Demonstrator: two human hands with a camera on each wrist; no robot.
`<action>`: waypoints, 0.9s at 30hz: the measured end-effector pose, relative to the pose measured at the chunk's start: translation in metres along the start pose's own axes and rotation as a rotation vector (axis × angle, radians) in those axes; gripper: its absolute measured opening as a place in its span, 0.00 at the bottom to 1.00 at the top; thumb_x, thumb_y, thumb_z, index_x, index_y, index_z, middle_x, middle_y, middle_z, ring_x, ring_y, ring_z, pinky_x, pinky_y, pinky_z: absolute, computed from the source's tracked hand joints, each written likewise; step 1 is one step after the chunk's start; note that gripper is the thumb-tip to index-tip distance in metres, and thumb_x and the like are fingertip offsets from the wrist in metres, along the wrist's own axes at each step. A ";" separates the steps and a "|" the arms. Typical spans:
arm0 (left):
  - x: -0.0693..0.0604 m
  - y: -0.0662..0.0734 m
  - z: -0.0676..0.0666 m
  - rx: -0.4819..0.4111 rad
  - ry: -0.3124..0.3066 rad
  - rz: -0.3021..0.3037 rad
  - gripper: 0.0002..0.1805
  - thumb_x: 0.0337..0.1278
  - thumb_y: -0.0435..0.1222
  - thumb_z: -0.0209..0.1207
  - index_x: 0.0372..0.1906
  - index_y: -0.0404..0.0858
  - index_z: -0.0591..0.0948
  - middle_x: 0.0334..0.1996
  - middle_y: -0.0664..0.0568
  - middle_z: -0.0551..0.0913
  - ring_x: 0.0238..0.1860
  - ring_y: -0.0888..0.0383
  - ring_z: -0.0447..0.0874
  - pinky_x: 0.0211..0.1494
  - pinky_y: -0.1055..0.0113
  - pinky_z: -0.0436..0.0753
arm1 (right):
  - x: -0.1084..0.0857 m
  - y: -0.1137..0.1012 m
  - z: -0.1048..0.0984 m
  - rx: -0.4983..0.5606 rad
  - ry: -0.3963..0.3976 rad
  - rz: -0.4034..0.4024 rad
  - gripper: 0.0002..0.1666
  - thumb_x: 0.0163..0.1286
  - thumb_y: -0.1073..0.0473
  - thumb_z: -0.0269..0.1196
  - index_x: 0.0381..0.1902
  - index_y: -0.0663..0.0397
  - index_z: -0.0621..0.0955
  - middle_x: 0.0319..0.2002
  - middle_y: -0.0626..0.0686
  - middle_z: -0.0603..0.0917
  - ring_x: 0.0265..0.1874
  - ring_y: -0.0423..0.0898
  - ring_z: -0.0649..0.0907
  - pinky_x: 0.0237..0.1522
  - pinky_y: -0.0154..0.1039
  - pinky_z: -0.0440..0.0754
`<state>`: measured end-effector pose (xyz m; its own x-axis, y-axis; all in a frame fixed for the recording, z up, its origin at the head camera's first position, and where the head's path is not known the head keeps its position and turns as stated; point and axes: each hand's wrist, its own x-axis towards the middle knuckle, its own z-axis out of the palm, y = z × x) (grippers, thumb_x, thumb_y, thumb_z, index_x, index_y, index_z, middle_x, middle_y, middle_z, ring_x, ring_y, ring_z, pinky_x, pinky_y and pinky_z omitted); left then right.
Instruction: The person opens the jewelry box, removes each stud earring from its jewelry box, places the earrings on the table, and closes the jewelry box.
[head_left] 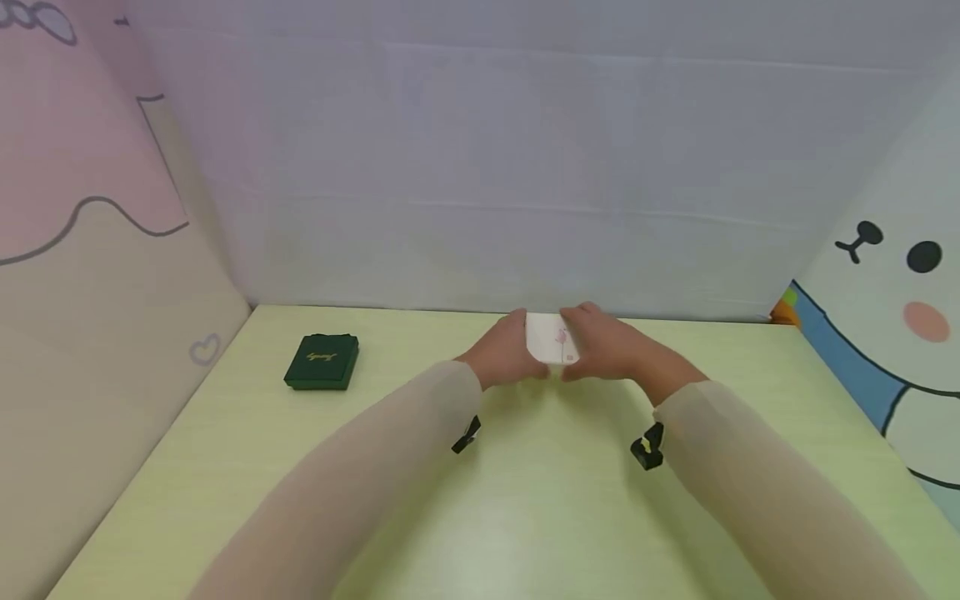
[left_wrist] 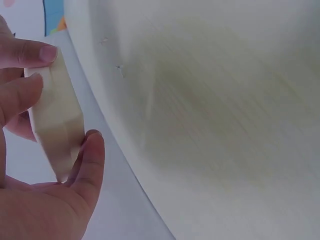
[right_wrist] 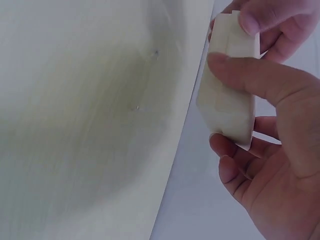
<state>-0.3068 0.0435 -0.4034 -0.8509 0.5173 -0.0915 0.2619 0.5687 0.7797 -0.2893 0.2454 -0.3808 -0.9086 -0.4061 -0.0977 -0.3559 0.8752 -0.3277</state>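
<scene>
A small white box with rounded front corners point(head_left: 550, 337) carries a pink flower print on its top. It is held up between both hands near the table's back edge. My left hand point(head_left: 501, 350) grips its left end, thumb on the near side and other fingers around the end. The right hand point(head_left: 606, 343) grips the opposite end in the same way. In the left wrist view the plain side of the box point(left_wrist: 62, 112) shows between the fingers. From the right wrist, the thumb lies across the box side point(right_wrist: 225, 107); its far face is hidden.
A dark green box with gold lettering point(head_left: 322, 362) lies on the pale table point(head_left: 480, 517), to the left of the hands. Behind the table hangs a whitish cloth point(head_left: 480, 167). Cartoon-printed panels stand at left and right.
</scene>
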 end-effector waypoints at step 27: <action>0.044 -0.016 0.036 0.252 0.087 -0.178 0.31 0.61 0.42 0.71 0.64 0.34 0.74 0.52 0.47 0.82 0.45 0.55 0.79 0.52 0.62 0.79 | 0.033 0.031 0.021 0.020 -0.089 0.111 0.56 0.53 0.63 0.78 0.74 0.72 0.63 0.68 0.70 0.69 0.64 0.62 0.71 0.68 0.58 0.69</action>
<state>-0.3316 0.0802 -0.4424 -0.9264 0.3450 -0.1508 0.2008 0.7917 0.5769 -0.3260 0.2537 -0.4142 -0.9189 -0.3294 -0.2171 -0.2489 0.9110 -0.3289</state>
